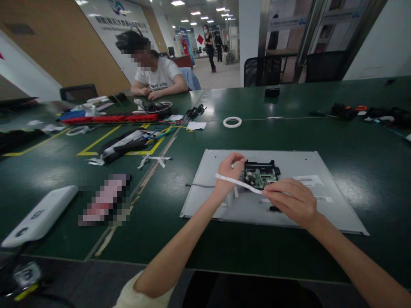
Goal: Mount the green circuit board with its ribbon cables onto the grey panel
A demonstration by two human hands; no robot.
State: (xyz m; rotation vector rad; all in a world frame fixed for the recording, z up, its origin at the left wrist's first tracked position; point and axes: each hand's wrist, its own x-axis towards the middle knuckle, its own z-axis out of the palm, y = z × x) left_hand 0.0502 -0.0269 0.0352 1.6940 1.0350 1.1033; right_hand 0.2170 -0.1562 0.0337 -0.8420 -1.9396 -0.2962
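A flat grey panel [195, 192] lies on the green table in front of me. On it sits a green circuit board [261, 179] in a black frame [260, 164]. My right hand [293, 201] pinches one end of a flat white strip [242, 184] at the board's near edge. From there the strip runs left across the wrist of my left hand [229, 169]. The fingers of that hand are closed at the frame's far left corner; what lies between them is hidden. A grey cable [201, 185] comes out to the left on the panel.
Left of the panel are a pixelated phone-like object [105, 199], a white power bank-like device [40, 216] and tape scraps [154, 161]. Beyond the panel lies a white tape roll [232, 122]. Cables and a black bag [123, 145] lie far left. Across the table sits a person [159, 77].
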